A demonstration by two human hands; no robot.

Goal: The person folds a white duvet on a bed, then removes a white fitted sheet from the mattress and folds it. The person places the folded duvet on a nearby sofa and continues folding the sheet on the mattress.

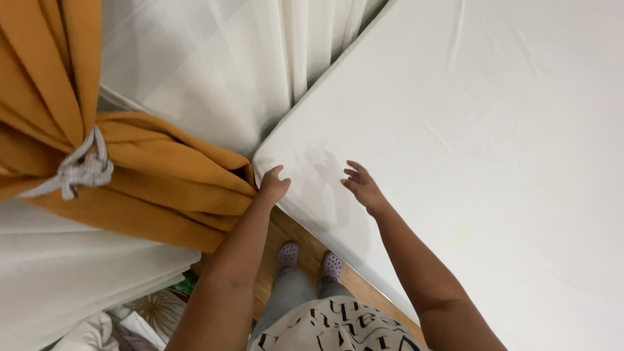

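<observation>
A mattress covered with a white fitted sheet [468,130] fills the right half of the head view. My left hand [272,185] rests at the mattress corner, fingers curled against its edge; whether it grips the sheet I cannot tell. Over the sheet near the same corner hovers my right hand [364,187], fingers spread, holding nothing.
A mustard-orange curtain [149,175] tied with a grey-white cord [83,170] hangs at the left, touching the mattress corner. White sheer curtains [214,65] hang behind it. Below are a wooden floor strip [305,244], my feet in lilac clogs [288,255], and clutter at the lower left.
</observation>
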